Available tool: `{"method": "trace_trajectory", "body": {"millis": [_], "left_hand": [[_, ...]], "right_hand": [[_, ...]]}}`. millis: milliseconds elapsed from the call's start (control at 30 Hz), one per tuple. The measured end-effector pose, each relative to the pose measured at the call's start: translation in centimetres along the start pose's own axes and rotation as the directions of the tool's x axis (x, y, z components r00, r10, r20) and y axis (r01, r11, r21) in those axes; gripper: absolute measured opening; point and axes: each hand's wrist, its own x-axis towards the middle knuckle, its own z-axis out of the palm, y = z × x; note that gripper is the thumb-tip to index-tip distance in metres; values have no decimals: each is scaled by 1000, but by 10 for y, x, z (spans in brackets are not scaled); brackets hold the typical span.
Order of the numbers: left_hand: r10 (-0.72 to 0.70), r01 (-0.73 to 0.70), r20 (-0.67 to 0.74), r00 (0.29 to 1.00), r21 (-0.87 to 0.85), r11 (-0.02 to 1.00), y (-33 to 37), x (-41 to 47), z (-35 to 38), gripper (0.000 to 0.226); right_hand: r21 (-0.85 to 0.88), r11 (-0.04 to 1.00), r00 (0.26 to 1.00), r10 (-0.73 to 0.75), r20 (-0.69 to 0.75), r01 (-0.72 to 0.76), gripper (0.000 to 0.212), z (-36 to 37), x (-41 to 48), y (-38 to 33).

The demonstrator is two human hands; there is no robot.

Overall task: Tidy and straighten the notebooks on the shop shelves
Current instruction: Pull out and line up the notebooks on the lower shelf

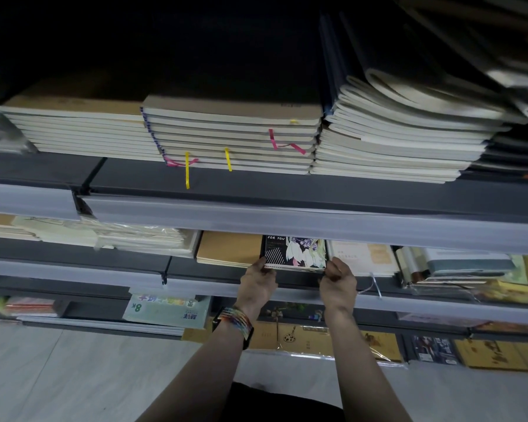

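1. The black notebook [294,254], with "FOR YOU" on its cover, lies on top of a small pile on the middle shelf [214,272].
2. The left hand [258,281] grips its near left corner and the right hand [337,283] its near right corner. The hands are apart, one at each side.
3. Kraft notebooks [229,248] lie just beside it on the left and pale notebooks [360,257] on the right.
4. The rail [287,220] of the shelf above crosses in front and cuts off the cover's far part.
5. Above, a kraft stack [232,132] trails yellow and pink ribbons, and the grey pads [403,132] beside it sag.
6. Below, a green pad [165,307] is marked "8K".
7. A wristband [237,319] circles the left wrist.
8. The top shelf's back is dark, the upper right corner is blurred, and the fingertips are mostly hidden.
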Motion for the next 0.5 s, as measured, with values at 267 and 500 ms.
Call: {"method": "trace_trajectory", "body": {"millis": [267,500], "left_hand": [[-45,47,26,999,-90,995,4,-5,2,42],[-49,51,20,999,-70,996,4,-6,0,44]], "right_hand": [[-4,1000,999,11,39,-11,46,-4,-1,-3],[-35,999,999,3,40,-2,46,-4,-1,-4]]}}
